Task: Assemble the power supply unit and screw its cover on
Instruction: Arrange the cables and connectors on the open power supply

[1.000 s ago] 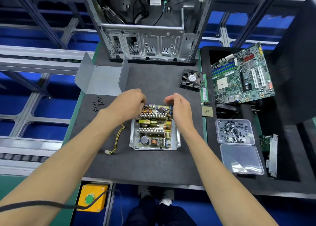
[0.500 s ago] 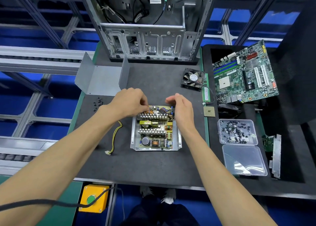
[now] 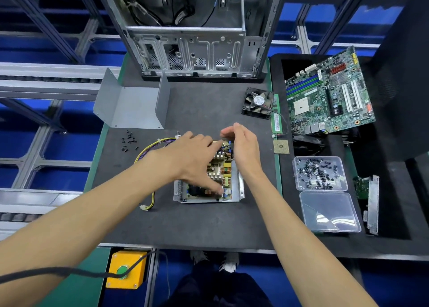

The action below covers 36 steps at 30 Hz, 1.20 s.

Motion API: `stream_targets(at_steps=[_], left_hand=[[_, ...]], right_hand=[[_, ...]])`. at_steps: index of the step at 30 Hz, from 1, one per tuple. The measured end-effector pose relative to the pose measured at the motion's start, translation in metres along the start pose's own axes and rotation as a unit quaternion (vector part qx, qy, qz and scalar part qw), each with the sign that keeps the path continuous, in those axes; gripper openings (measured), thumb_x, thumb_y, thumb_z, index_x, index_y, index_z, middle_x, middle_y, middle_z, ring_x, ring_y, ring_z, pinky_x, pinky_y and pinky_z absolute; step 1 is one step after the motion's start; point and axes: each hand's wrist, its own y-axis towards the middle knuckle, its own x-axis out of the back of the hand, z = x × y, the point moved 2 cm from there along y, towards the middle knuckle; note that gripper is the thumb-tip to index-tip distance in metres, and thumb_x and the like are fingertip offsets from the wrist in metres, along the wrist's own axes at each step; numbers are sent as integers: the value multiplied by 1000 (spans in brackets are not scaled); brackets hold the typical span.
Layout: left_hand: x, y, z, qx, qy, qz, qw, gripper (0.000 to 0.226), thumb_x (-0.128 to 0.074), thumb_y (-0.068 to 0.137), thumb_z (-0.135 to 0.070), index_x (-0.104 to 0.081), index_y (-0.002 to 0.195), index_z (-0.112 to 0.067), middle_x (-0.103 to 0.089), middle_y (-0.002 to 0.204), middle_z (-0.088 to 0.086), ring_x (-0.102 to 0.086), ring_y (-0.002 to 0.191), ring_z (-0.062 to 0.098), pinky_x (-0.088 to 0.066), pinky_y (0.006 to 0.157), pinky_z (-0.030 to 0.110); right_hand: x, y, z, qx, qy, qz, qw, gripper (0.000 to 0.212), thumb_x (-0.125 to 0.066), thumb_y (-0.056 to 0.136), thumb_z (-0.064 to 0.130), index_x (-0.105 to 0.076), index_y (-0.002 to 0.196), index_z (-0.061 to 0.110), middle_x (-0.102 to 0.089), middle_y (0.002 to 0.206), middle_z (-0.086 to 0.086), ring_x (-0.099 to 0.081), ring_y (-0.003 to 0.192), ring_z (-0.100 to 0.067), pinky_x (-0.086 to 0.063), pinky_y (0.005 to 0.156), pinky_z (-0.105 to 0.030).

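Left hand (image 3: 192, 158): mid-frame, reaching in from the lower left, palm down over the board (image 3: 220, 172); fingers spread and grasping nothing, thumb tip on the board's near right corner.
Right hand (image 3: 243, 149): just right of the left, edge-on over the board's far right corner; fingers released, lightly curled, holding nothing.
Board: seated in the tray (image 3: 239, 188) at desk (image 3: 197, 223) centre, long axis running near to far, directly under both hands.
Wires (image 3: 148, 149): leave the tray's far left and loop down-left across the desk.
Screws (image 3: 128, 140): loose cluster left of the hands, nearer the left hand.
Cover (image 3: 132, 107): upper left of the hands, open side up, well apart from the tray; left hand is nearer it.
Step, as I judge it: seating the board; cover not yet on.
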Motion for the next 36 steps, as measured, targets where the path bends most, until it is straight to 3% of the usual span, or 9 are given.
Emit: stream_targets(at_steps=[5,10,14,20,36], left_hand=[[-17,0,-5,-16,105,-58,993,125,-63,54,-89,-32,144,-9,-48,131,8,-47,120,29,-39,103,44],[-24,-1,-2,-18,103,-53,993,147,-57,47,-97,-12,154,-8,-35,152,14,-37,139,30,-34,110,46],[-24,-3,-5,-20,111,-64,992,152,-55,44,-99,-7,157,-10,-49,132,10,-48,122,29,-39,99,47],[-25,-1,-8,-25,130,-77,988,132,-54,53,-91,-19,150,-9,-52,120,11,-49,111,31,-39,91,47],[-27,-7,-4,-12,139,-57,989,123,-48,49,-96,-36,133,-7,-55,112,11,-54,103,31,-40,88,46]], right_hand=[[0,0,1,-1,-2,-1,1000,45,-37,107,30,-72,81,24,-75,91,7,-68,96,-11,-48,88,-30],[-1,-1,1,6,1,0,1000,44,-37,107,30,-72,81,24,-75,90,7,-68,96,-11,-47,85,-26],[-1,-1,2,6,6,-3,1000,44,-37,107,28,-71,79,24,-75,90,5,-68,95,-13,-48,84,-27],[0,-1,2,7,6,-6,1000,44,-38,107,27,-72,79,21,-75,89,5,-68,93,-13,-50,87,-30],[-1,2,0,2,3,-7,1000,43,-40,106,29,-72,76,25,-75,84,9,-68,86,-7,-47,79,-26]])
